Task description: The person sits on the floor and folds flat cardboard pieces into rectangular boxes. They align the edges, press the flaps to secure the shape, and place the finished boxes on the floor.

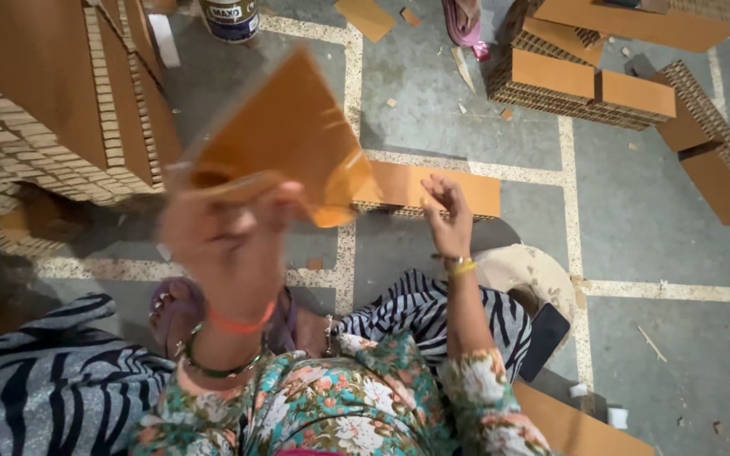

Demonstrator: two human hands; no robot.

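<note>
- The left hand (228, 232), blurred and raised near the camera, is clamped on the lower edge of a flat brown cardboard piece (285, 135).
- The right hand (447, 211) hangs with fingers loosely apart, empty, just above a cardboard strip (433, 190) lying on the grey floor (652, 219).
- Stacked honeycomb cardboard blocks (52, 110) stand far left; more blocks (601, 84) lie far right.
- The step looks like handling one sheet; placing it would call for a steady flat grip.

Floral sleeves, zebra-striped trousers, and bangles at both hands' wrists.
</note>
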